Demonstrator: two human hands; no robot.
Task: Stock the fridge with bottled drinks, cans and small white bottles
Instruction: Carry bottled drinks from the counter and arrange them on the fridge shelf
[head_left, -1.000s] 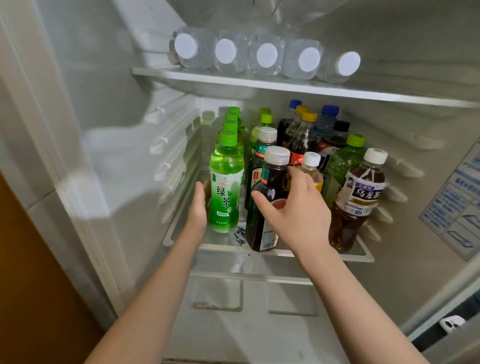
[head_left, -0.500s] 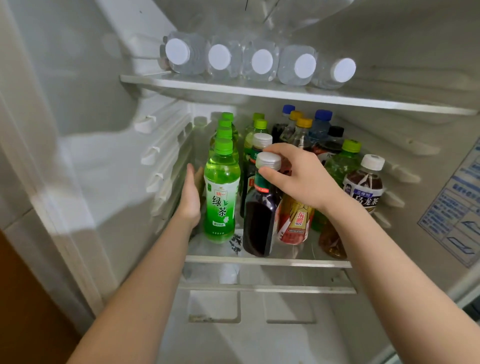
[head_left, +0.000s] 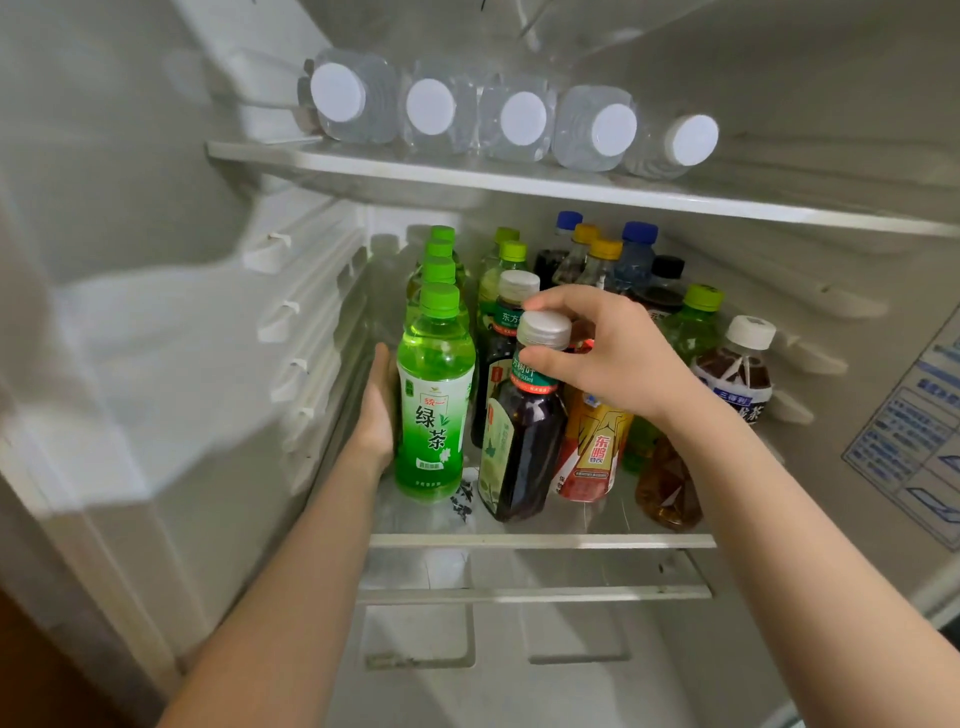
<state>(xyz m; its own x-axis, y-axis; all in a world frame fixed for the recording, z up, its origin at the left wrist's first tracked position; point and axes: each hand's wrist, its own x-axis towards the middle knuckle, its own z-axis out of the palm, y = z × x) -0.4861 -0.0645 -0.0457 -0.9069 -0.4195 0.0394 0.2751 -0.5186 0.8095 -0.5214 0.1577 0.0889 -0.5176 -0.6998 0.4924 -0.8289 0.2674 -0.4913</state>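
Note:
On the glass middle shelf (head_left: 540, 541) stand several drink bottles. My left hand (head_left: 378, 410) cups the left side of the front green tea bottle (head_left: 434, 410), which stands upright at the shelf's front left. My right hand (head_left: 610, 358) grips the neck of a dark tea bottle (head_left: 524, 452) just under its grey cap; that bottle leans slightly. Right behind it stands an orange-and-red energy drink bottle (head_left: 592, 452), its top hidden by my hand. A white-capped oolong tea bottle (head_left: 740, 371) stands at the front right.
Several clear water bottles (head_left: 524, 119) lie side by side on the upper shelf (head_left: 571, 187), white caps facing me. Rows of green, yellow and blue-capped bottles fill the back. Rail ridges line the left wall (head_left: 291, 322). A lower shelf edge (head_left: 535, 592) sits below.
My right hand has risen from the dark bottle's body to its neck, uncovering the orange bottle behind. My left hand stays against the green tea bottle. The view has shifted closer.

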